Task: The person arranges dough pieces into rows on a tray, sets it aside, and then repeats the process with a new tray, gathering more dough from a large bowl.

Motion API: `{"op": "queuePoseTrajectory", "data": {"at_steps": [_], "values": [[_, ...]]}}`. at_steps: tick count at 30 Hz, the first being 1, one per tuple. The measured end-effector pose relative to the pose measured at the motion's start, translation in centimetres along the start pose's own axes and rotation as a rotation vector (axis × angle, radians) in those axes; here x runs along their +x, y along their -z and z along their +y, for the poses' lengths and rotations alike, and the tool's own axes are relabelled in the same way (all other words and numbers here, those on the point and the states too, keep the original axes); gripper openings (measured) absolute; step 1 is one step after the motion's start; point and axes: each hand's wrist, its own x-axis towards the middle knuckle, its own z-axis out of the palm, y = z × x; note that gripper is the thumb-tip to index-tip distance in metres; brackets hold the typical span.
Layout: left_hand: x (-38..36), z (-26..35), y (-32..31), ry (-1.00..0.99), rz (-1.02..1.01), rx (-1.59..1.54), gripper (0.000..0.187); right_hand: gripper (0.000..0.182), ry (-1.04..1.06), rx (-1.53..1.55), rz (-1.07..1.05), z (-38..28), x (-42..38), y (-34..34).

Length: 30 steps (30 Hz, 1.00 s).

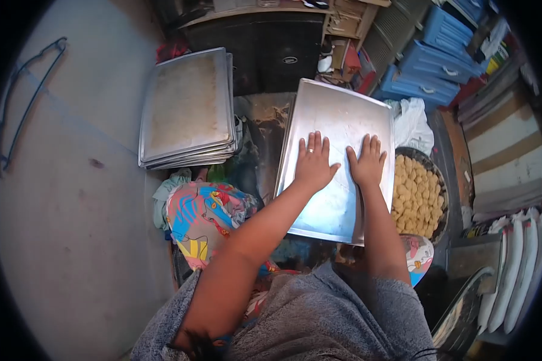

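A shiny metal baking tray (337, 204) lies in front of me, its far end slightly askew to the left. My left hand (314, 161) rests flat on its middle, fingers apart, with a ring on one finger. To the right, my right hand (368, 161) also lies flat on the tray, fingers pointing away from me. Neither hand grips anything. Another tray edge shows along the left side beneath it. On my left stands a stack of several used baking trays (186, 108), the top one browned. Beside the tray on the right is a round pan of dough balls (417, 195).
A white plastic bag (413, 125) lies behind the dough pan. Blue drawers (430, 78) and a dark cabinet (277, 57) stand at the back. White sacks (512, 274) are at the right, and a clothes hanger (33, 99) is against the left wall.
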Motion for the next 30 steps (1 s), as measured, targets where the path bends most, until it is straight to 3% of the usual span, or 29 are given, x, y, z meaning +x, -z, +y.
{"op": "queuePoseTrajectory", "data": {"at_steps": [2,3,6,7,9,10,12,13,14,16,30], "values": [[0.2,-1.7,1.6,-0.043,-0.16,-0.334,0.057,0.079,0.016,-0.01,-0.008,-0.3,0.5,0.3],[-0.1,-3.0,1.4,0.048,0.056,-0.641,0.045,0.079,-0.025,-0.01,-0.044,-0.6,0.7,0.5],[-2.1,-8.1,0.9,0.293,0.372,-0.618,0.037,0.076,-0.007,-0.011,-0.011,-2.2,0.8,0.5],[-2.4,-10.2,-1.1,0.312,0.369,-0.629,0.037,0.076,0.093,0.031,0.067,-4.2,0.5,1.0],[-3.3,-13.3,-5.4,0.617,0.142,-1.025,0.033,0.075,0.248,-0.032,0.092,-7.7,-0.7,0.0],[-3.7,-13.7,-6.5,0.632,0.132,-1.035,0.033,0.075,0.201,-0.078,-0.109,-9.0,-1.6,-0.7],[-3.2,-13.4,-5.6,0.869,-0.094,-1.593,0.032,0.076,0.188,-0.074,-0.09,-9.4,-1.5,-0.8],[-3.3,-13.1,-4.9,0.823,-0.113,-1.718,0.032,0.076,0.191,-0.093,-0.102,-9.2,-1.4,-0.8],[-3.4,-13.0,-5.8,0.834,-0.119,-1.737,0.032,0.076,0.196,-0.057,-0.097,-9.0,-1.4,-0.7],[-3.1,-13.0,-7.6,0.643,-0.052,-1.586,0.033,0.076,0.205,-0.041,-0.096,-8.7,-1.3,-0.7],[-2.5,-13.2,-8.2,0.603,-0.1,-1.563,0.027,0.072,0.217,-0.009,-0.062,-8.6,-1.3,-0.5]]}}
